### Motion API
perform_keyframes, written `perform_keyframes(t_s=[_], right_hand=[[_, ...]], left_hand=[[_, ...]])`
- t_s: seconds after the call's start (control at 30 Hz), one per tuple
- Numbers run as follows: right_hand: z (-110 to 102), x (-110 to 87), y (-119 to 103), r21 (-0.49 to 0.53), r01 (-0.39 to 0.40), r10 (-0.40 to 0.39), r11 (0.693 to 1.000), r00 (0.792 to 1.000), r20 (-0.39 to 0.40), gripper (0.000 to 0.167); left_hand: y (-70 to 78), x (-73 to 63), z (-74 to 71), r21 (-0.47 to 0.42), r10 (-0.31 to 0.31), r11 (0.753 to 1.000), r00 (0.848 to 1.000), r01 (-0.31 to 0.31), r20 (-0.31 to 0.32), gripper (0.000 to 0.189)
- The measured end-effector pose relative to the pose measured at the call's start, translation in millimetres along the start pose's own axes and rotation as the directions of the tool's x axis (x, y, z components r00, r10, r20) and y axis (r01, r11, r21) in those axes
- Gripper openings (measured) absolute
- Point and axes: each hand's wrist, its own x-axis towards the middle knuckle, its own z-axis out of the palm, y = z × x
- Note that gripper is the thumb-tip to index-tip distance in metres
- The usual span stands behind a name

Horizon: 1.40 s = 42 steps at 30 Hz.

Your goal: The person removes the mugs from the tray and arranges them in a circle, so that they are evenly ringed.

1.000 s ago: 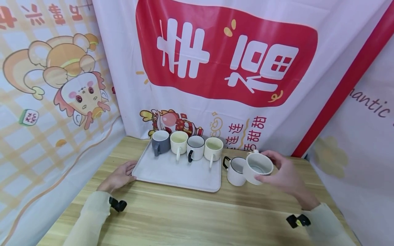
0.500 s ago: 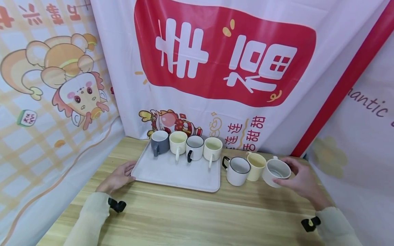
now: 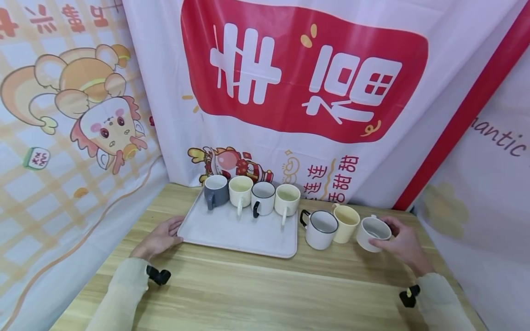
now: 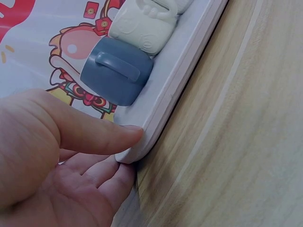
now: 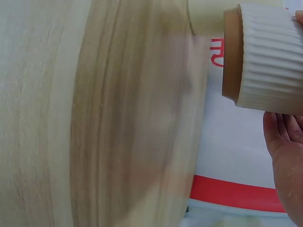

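My right hand grips a ribbed white mug by its sides, at the right end of the row. In the right wrist view the ribbed mug shows a brown base, held a little off the wooden table. A pale yellow mug and a white mug with a black rim and handle stand to its left on the table. My left hand holds the near left corner of a white tray, thumb on the rim and fingers below, clearer in the left wrist view.
On the tray's far side several mugs stand in a row: a grey-blue mug, a cream mug, a white mug with a black handle and another cream mug. A printed cloth hangs behind the table.
My right hand has carried the ribbed mug to the right, off from in front of the yellow mug, then slightly lower. My left hand has stayed on the tray.
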Motion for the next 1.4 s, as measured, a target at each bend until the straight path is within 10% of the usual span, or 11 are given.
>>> perform_keyframes(t_s=[0.6,1.4], right_hand=[[15.7,14.4,29.6,-0.131,-0.110,0.119,0.985,0.990,0.070,0.076],[-9.8,23.2,-10.6,-0.109,-0.137,0.151,0.985,0.980,0.132,0.092]], left_hand=[[-0.8,-0.4,0.4,-0.010,-0.016,1.000,1.000,0.016,-0.003,0.079],[-3.8,4.3,0.5,0.003,-0.022,1.000,1.000,0.022,-0.011,0.079]])
